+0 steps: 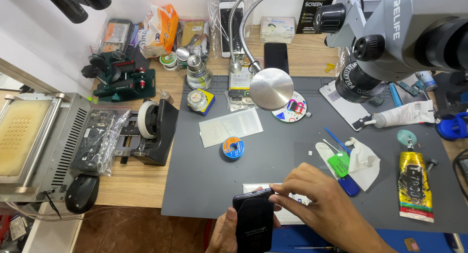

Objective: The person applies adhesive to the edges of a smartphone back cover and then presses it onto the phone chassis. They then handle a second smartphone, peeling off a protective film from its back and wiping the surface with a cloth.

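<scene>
A black smartphone (253,223) stands tilted at the near edge of the grey work mat (273,150). My left hand (225,233) grips it from below, fingers wrapped round its left side. My right hand (321,204) reaches over from the right, with fingertips pinching the phone's upper right corner. A white rectangular piece (252,187) lies on the mat just behind the phone, partly hidden by my fingers.
A grey microscope (390,33) overhangs the right. A round lamp head (271,88) on a gooseneck hangs mid-mat. A blue solder spool (233,147), white cloth (363,160), yellow glue tube (414,184), tape dispenser (153,128) and a heating machine (34,141) lie around.
</scene>
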